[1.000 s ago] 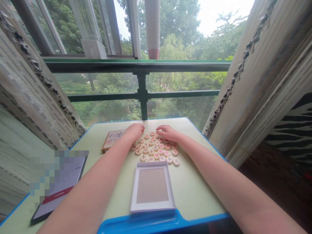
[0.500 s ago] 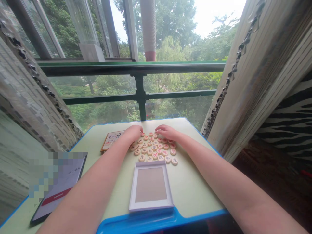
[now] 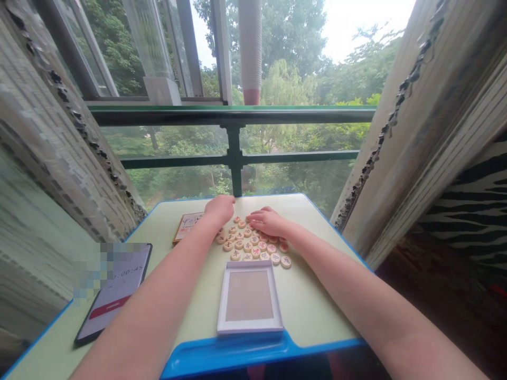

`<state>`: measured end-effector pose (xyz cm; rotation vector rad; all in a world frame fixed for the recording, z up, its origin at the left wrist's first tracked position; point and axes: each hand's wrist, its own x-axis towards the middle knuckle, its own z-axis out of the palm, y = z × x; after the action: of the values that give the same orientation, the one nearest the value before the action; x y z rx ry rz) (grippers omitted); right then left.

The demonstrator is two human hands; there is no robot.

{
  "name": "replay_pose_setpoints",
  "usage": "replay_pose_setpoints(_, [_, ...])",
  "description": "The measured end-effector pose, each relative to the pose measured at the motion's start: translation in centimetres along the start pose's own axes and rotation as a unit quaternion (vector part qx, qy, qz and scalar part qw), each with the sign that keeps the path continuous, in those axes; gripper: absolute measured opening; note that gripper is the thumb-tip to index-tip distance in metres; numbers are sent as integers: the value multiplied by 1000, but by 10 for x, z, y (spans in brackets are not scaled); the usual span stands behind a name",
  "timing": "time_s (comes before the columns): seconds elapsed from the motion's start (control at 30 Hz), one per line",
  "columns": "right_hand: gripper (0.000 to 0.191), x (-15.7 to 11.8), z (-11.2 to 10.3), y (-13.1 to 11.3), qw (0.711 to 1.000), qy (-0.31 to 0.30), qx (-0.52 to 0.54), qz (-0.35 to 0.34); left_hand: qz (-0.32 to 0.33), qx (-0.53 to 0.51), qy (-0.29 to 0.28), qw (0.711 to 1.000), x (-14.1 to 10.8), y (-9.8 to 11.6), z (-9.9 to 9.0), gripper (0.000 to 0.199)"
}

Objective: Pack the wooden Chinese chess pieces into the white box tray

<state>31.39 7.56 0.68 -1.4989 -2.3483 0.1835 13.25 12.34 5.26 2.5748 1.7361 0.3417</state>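
Round wooden Chinese chess pieces (image 3: 247, 247) with red and dark characters lie face up in a loose cluster on the table. My left hand (image 3: 221, 208) is at the far left edge of the cluster, raised a little, its fingers curled; whatever they hold is hidden. Over the upper right of the cluster lies my right hand (image 3: 267, 220), palm down, fingers stretched out across several pieces and covering some of them. Nearer to me sits an open shallow white box lid (image 3: 222, 303) with a brownish inside.
A printed chess box (image 3: 189, 224) lies left of the pieces, partly behind my left forearm. A phone (image 3: 119, 295) showing a timer rests on the left of the pale table (image 3: 325, 311). A green railing (image 3: 235, 153) and window stand behind, with curtains (image 3: 396, 132) at both sides.
My left hand has moved away from me, up off the piece near its fingertips. The right hand has come down and left over the pieces. The view has shifted slightly.
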Motion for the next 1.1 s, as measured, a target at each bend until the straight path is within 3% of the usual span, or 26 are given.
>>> replay_pose_setpoints(0.07, [31,1,-1,1,1000,-6,-3,-3,-4,-28,73,997,-6,3,-16,33])
replay_pose_setpoints(0.13, [31,1,-2,-1,1000,-3,0,-4,12,-62,106,992,-13,7,-31,34])
replay_pose_setpoints(0.27, [30,0,-5,-6,1000,-8,-6,-21,59,-99,47,992,-33,9,-47,31])
replay_pose_setpoints(0.37, [30,0,-6,-9,999,-14,-22,-25,110,-136,25,984,-53,4,-42,30])
replay_pose_setpoints(0.6, [25,2,-1,-11,999,27,-20,-20,209,-213,-29,954,-97,-14,-7,24])
replay_pose_setpoints(0.73, [21,5,-1,-11,999,34,0,-36,248,-158,-1,956,-96,-22,4,26])
replay_pose_setpoints(0.83, [21,5,-3,-12,999,45,15,10,246,-116,39,961,-92,-24,6,30])
replay_pose_setpoints(0.97, [21,2,-2,-13,995,59,36,66,256,-99,24,961,-93,-25,6,31])
replay_pose_setpoints(1.1, [20,2,-4,-14,994,83,41,59,255,-126,6,959,-98,-26,5,25])
